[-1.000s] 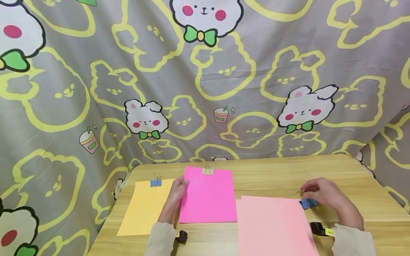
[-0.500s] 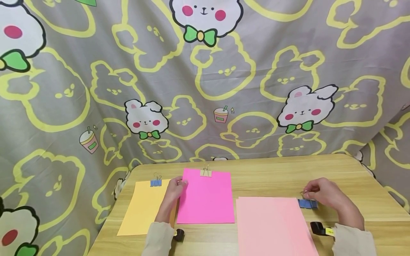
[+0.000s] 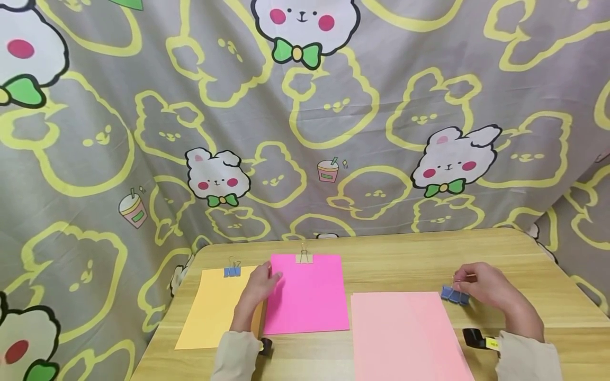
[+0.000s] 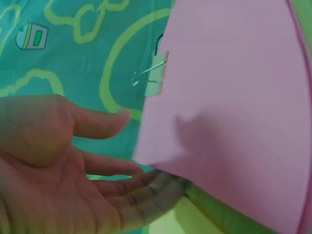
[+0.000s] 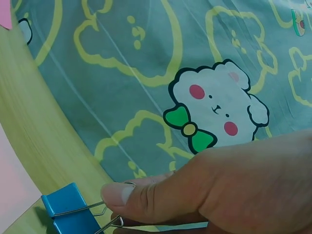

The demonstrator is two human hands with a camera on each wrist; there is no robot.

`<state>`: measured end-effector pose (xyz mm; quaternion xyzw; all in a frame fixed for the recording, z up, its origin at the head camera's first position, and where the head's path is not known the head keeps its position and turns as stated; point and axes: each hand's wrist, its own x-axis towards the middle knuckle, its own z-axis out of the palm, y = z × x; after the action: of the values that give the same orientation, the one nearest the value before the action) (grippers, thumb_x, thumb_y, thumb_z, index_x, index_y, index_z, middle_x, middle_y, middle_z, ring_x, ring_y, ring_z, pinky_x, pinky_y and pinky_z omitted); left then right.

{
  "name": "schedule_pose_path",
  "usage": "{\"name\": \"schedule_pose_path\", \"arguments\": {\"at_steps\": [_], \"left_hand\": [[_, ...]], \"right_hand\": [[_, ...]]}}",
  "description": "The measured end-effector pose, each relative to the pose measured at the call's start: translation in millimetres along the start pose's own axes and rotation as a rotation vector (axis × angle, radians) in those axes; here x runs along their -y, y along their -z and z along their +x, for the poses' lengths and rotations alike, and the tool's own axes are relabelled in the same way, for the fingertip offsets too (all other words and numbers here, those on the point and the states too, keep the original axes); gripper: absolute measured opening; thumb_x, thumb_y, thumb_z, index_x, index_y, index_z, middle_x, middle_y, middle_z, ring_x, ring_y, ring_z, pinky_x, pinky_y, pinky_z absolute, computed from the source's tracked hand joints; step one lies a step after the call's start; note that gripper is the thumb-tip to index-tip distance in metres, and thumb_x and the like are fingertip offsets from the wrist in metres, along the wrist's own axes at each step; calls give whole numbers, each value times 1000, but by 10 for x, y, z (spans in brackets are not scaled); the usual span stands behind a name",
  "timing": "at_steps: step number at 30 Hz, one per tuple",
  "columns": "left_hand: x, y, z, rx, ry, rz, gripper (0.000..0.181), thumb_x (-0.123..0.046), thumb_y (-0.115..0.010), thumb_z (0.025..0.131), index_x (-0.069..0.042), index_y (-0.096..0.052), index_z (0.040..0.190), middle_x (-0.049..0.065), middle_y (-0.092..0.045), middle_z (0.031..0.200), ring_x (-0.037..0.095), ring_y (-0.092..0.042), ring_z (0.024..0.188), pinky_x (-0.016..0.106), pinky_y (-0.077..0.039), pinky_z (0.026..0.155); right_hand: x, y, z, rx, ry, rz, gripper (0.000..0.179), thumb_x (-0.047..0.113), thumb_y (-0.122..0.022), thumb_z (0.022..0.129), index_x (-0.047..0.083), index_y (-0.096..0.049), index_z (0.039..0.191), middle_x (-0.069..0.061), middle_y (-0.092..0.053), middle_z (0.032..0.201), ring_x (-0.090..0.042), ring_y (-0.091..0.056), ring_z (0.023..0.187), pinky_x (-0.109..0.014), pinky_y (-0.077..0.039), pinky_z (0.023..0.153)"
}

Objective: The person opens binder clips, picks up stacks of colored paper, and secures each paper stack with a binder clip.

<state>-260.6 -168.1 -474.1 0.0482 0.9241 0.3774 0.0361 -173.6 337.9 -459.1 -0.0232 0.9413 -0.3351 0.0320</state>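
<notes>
My left hand (image 3: 259, 284) is at the left edge of a hot pink stack of paper (image 3: 310, 299). Its thumb is lifted clear, and in the left wrist view the fingertips (image 4: 163, 195) touch the edge, partly hidden beneath it. A cream binder clip (image 3: 304, 259) sits on the top edge of that stack. With thumb and fingers, my right hand (image 3: 483, 286) pinches the wire handles of a blue binder clip (image 3: 455, 295). This clip is just beyond the upper right corner of a light pink stack of paper (image 3: 405, 333), apart from it.
Yellow paper (image 3: 214, 312) with another blue binder clip (image 3: 232, 272) on its top edge lies at the left. A patterned curtain (image 3: 305, 132) hangs behind the wooden table (image 3: 391, 259). A black band-mounted device (image 3: 473, 337) is at the right wrist.
The hot pink stack has shifted slightly left and settled flatter; my left thumb has come off it. The right hand has turned and raised the blue binder clip slightly. The light pink sheets look more aligned.
</notes>
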Motion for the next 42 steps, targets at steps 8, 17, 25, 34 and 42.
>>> {"name": "schedule_pose_path", "arguments": {"at_steps": [8,17,25,34,42], "left_hand": [[-55,-11,-15,-2,-9,125,26,-9,-65,99,14,-62,113,26,-66,101,37,-64,92,46,-56,78],[-249,-3,-125,15,-13,175,36,-9,-69,97,9,-60,127,29,-65,120,44,-62,112,55,-53,91],[-519,-228,-215,84,-244,140,29,-5,-69,97,9,-65,122,27,-68,111,43,-66,105,52,-56,86],[-1099,-640,-202,220,-397,93,31,-3,-68,97,6,-66,126,20,-70,118,33,-67,110,38,-56,91],[-1544,-1172,-363,334,-392,226,34,-14,-76,94,-6,-72,126,1,-71,123,13,-66,113,22,-54,87]], "right_hand": [[-5,14,3,-4,6,14,9,-1,-70,93,3,-66,86,-10,-68,94,-40,-68,95,-46,-56,75],[-10,46,11,4,3,53,7,3,-74,91,3,-67,90,-13,-70,99,-43,-68,100,-48,-57,78],[-29,26,-38,10,-20,118,20,3,-76,88,-4,-67,105,-18,-70,106,-41,-68,102,-33,-55,73],[-12,42,-35,-55,9,64,20,1,-76,88,-2,-68,105,-23,-70,109,-50,-63,108,-52,-55,82],[16,34,-39,-77,50,62,21,-4,-74,86,-2,-67,105,-26,-68,111,-53,-62,108,-50,-57,78]]}}
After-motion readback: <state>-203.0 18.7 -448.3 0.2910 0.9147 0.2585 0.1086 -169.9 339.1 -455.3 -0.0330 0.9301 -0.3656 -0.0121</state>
